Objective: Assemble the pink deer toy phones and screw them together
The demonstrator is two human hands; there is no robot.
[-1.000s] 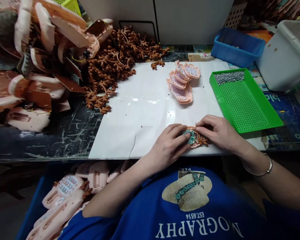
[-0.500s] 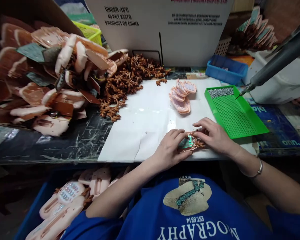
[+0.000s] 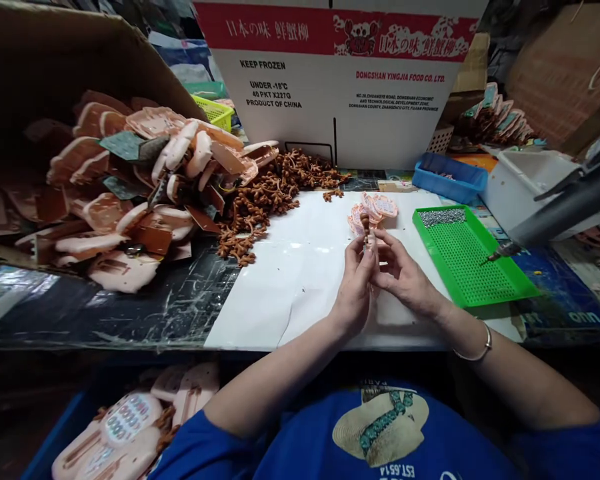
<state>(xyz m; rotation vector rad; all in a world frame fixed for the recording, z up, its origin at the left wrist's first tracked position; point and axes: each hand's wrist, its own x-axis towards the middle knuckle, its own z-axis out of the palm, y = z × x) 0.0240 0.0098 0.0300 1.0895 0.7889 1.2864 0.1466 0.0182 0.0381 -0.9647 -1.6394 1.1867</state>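
Observation:
Close together over the white sheet point(image 3: 270, 280), my left hand point(image 3: 354, 287) and my right hand point(image 3: 405, 273) pinch one small toy part between their fingertips. It is tipped up on edge, and its knobbed brown end piece point(image 3: 365, 221) sticks out above the fingers. My fingers cover most of its body. Just behind the hands lies a loose pile of pink keypad pieces point(image 3: 384, 205) with pale, patterned faces. To the right of my right hand is a green perforated tray point(image 3: 485, 273) with small silvery screws point(image 3: 443, 217) at its far end.
A screwdriver point(image 3: 510, 250) hangs over the tray. At left, a cardboard box point(image 3: 55, 40) spills pink toy shells point(image 3: 123, 270) beside heaped brown branch-like parts point(image 3: 253, 213). A blue bin point(image 3: 450, 179), a white bin point(image 3: 515, 187) and a white carton point(image 3: 325, 127) stand behind.
My hands have lifted the part from the sheet's front edge and turned it upright, moving slightly away from me. Its green circuit board no longer shows. The head view has tilted up.

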